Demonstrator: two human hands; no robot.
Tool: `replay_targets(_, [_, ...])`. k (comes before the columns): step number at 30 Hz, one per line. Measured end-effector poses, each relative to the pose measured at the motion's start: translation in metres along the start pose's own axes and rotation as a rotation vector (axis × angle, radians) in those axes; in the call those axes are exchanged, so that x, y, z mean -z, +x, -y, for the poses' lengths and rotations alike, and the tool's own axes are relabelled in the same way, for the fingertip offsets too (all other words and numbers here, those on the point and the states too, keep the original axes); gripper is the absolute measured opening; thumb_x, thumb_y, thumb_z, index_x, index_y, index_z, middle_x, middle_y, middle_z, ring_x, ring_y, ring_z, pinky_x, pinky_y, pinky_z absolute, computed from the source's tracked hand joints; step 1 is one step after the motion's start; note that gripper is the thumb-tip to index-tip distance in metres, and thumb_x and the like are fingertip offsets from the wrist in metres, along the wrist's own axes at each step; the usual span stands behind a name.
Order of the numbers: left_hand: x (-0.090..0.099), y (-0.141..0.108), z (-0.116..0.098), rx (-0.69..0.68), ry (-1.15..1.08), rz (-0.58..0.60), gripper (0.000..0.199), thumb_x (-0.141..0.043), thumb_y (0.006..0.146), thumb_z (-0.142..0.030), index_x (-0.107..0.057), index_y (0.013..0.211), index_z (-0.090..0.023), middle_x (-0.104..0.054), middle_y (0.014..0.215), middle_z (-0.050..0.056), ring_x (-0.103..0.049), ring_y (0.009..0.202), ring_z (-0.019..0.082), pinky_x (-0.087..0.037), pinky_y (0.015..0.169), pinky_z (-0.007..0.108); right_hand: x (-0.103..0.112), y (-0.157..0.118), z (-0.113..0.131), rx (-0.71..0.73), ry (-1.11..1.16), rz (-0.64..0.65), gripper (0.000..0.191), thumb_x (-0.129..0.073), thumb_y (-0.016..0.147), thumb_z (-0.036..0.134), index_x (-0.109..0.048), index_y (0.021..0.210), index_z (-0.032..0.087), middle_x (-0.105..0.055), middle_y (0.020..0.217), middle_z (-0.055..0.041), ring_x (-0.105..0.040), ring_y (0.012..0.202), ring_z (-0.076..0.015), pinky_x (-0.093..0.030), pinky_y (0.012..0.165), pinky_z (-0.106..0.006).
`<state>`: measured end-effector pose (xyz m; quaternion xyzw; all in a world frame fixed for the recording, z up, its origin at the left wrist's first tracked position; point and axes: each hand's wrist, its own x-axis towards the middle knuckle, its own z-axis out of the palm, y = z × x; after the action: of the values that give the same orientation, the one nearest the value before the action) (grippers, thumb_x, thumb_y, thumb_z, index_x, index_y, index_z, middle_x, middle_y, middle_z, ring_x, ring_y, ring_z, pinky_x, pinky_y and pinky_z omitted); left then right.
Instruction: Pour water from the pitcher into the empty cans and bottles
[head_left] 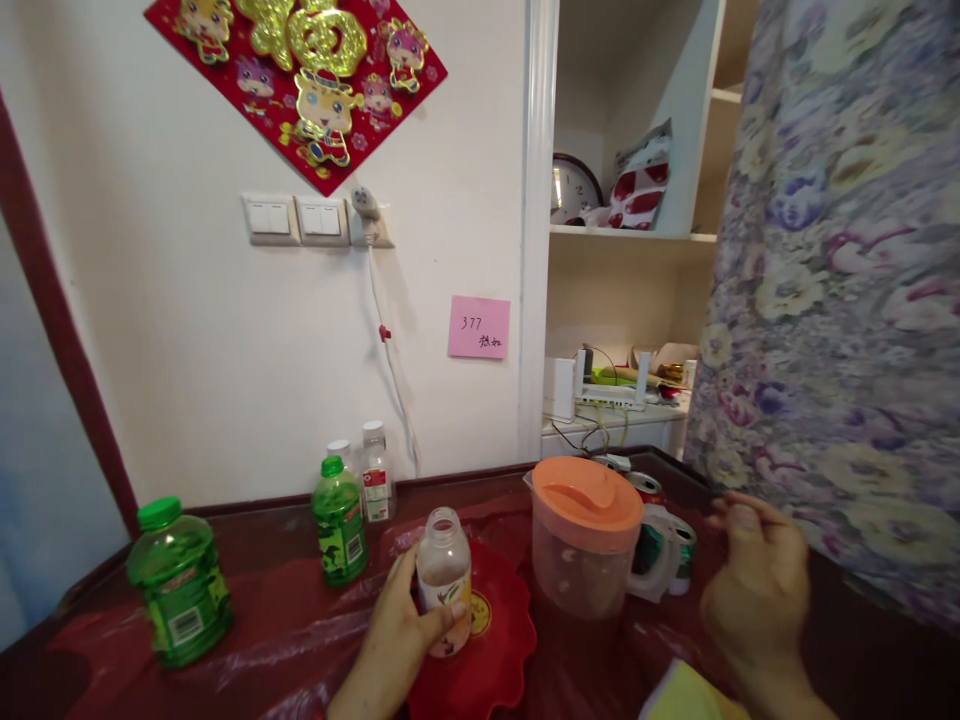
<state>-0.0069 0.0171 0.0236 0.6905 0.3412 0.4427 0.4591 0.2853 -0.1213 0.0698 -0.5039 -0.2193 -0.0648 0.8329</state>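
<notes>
A clear bottle (pixel 445 580) with a printed label stands upright, its mouth uncapped. My left hand (pixel 409 615) is wrapped round its lower half, thumb across the label. Behind and under it lies a red scalloped plate (pixel 504 640). To the right, my right hand (pixel 757 580) is raised with its fingers curled in a pinch; whatever may be between them is hidden. It is just right of a clear pitcher (pixel 581 570) with an orange lid and touches neither the pitcher nor its handle. Below it, a yellow cloth (pixel 690 695) shows at the bottom edge.
Left on the dark red table (pixel 262 665) stand a large green bottle (pixel 180 590) and a smaller green bottle (pixel 339 525). Clear white-capped bottles (pixel 377 480) stand by the wall. Several cans (pixel 682 550) sit behind the pitcher. A floral curtain (pixel 840 300) hangs at right.
</notes>
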Motion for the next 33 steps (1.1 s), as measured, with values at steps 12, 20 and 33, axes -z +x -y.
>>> replay_targets(12, [0.002,0.001,-0.003,0.0,-0.01,-0.006,0.064,-0.08,0.062,-0.039,-0.06,0.116,-0.014,-0.07,0.111,0.012,-0.064,0.105,0.033,-0.051,0.093,0.042,-0.024,-0.074,0.068,0.137,-0.17,0.884,0.018,-0.052,0.094,0.036,-0.062,0.086,0.024,-0.06,0.077,-0.0002,-0.055,0.07,-0.017,-0.042,0.063,-0.027])
replay_targets(20, [0.006,0.011,0.003,-0.015,0.084,-0.021,0.07,-0.085,0.053,-0.048,-0.062,0.111,-0.015,-0.074,0.107,0.012,-0.069,0.092,0.034,-0.057,0.083,0.041,-0.067,-0.116,0.051,-0.069,-0.366,1.152,0.051,-0.066,0.076,0.022,-0.058,0.126,0.013,-0.061,0.126,-0.0147,-0.056,0.117,-0.0293,-0.042,0.102,-0.044])
replay_targets(33, [0.001,0.015,0.013,-0.154,0.162,-0.092,0.045,-0.07,0.053,-0.028,-0.068,0.098,-0.027,-0.077,0.103,0.003,-0.07,0.098,0.035,-0.059,0.087,0.039,-0.104,-0.122,0.043,-0.173,-0.226,1.064,0.065,-0.087,0.052,0.029,-0.063,0.112,0.025,-0.068,0.106,-0.0042,-0.065,0.096,-0.0287,-0.052,0.079,-0.038])
